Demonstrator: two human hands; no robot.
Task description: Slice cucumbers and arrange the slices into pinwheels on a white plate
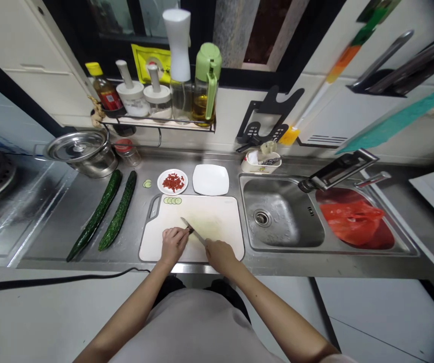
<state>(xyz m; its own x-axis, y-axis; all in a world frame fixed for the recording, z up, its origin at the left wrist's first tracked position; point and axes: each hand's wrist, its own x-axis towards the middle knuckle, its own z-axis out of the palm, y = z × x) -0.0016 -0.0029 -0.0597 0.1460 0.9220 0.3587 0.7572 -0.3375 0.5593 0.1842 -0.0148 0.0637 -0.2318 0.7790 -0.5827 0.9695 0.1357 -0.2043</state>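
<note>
My right hand (pixel 219 254) is wrapped round the handle of a knife (pixel 199 237), its blade slanting up and left over the white cutting board (pixel 156 247). Close to the blade, the closed fingers of my left hand (pixel 174 244) pinch a small dark piece (pixel 191 229), mostly hidden by the fingers and too small to name. Several thin cucumber slices (pixel 172 200) lie in a row at the board's top left. Behind the board stand a small plate (pixel 160 182) with chopped red bits (pixel 173 182) and a square white plate (pixel 211 179).
Two whole cucumbers (pixel 98 217) lie left of the board, near a lidded steel pot (pixel 96 159) and a red-lidded jar (pixel 129 154). A double sink (pixel 288 217) lies to the right, with a red plastic bag (pixel 353 222). A rack (pixel 156 122) of bottles hangs behind.
</note>
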